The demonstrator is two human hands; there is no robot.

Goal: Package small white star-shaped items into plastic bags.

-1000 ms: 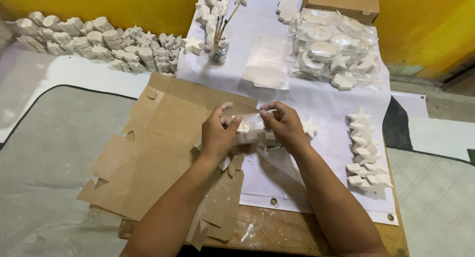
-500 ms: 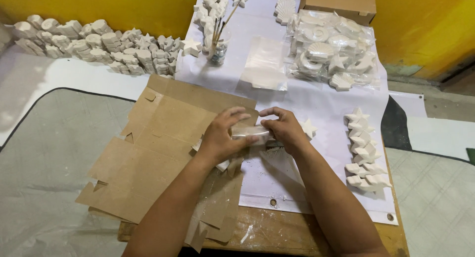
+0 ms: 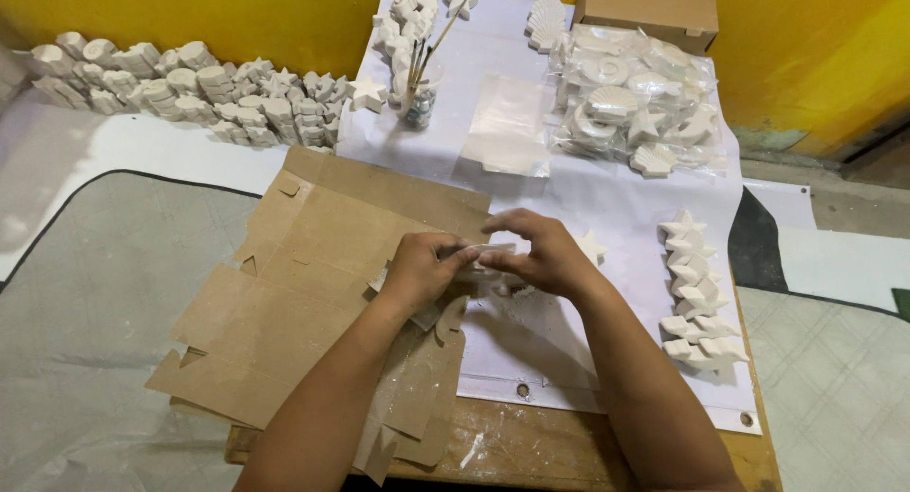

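Both hands, left and right, pinch one small clear-wrapped white piece, long axis left-right, over flattened cardboard; one star stack beside.

Wall: saturated yellow, going orange at right. Flattened cardboard: plain brown, unprinted. Sheet under the work: white. Plaster stars, shells, the row of casts by the wall: all chalk-white (unpainted). Bags: clear, glossy. Closed box: tan. Floor covering: grey, dark-edged.
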